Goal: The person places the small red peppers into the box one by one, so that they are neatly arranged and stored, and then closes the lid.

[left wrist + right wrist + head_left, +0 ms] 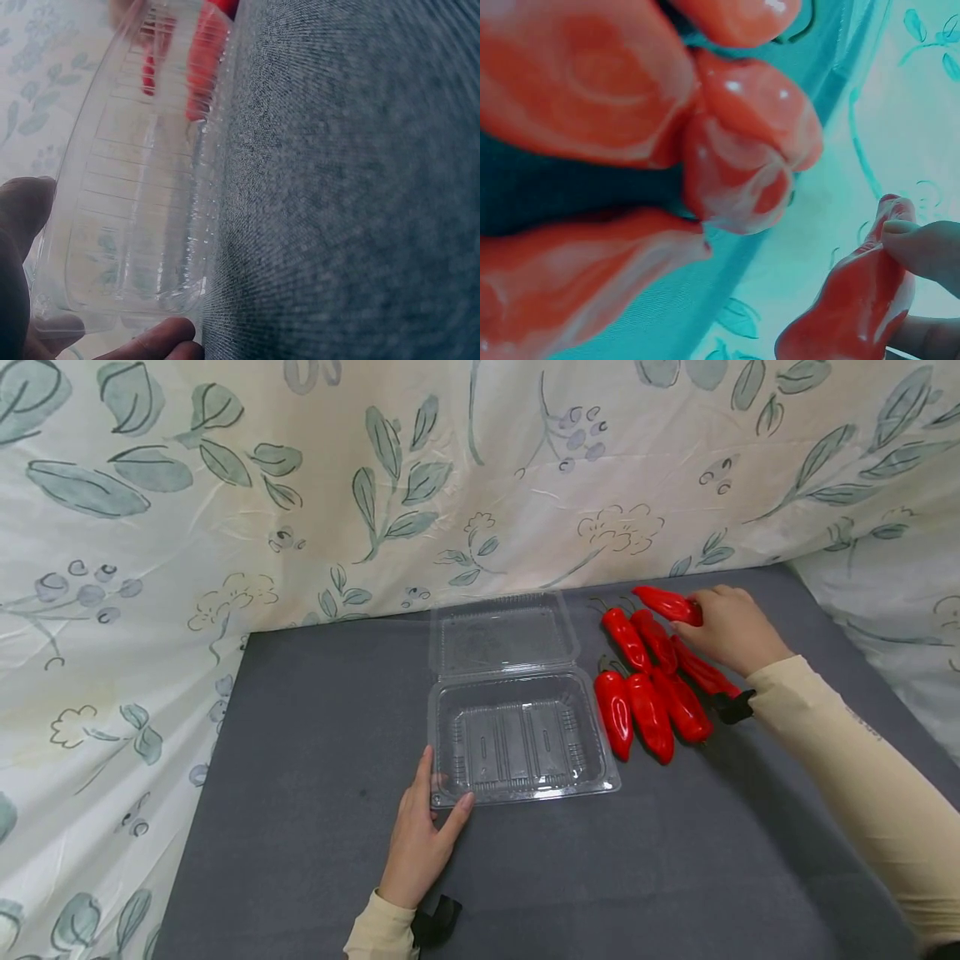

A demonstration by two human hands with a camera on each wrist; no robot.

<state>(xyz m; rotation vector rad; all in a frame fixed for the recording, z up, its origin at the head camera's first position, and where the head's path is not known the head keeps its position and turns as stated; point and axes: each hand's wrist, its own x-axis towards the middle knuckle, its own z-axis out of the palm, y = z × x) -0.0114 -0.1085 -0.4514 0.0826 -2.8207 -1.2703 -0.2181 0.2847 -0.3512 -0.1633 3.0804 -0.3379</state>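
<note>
At the back right my right hand (735,625) pinches a red pepper (663,603) by one end, close above the other peppers. In the right wrist view the thumb presses on that pepper (855,292), with fingers beneath it. Below and left of it several more glossy red peppers (651,714) lie grouped on the table. My left hand (423,839) rests at the near left corner of a clear plastic clamshell box (525,795), thumb at the front rim and fingers along the left side. The box's lid (502,635) lies folded back, and its tray holds nothing.
A dark grey cloth covers the table (322,777). Behind it and at both sides hangs a pale curtain (315,510) printed with leaves. The loose peppers sit right beside the box's right rim.
</note>
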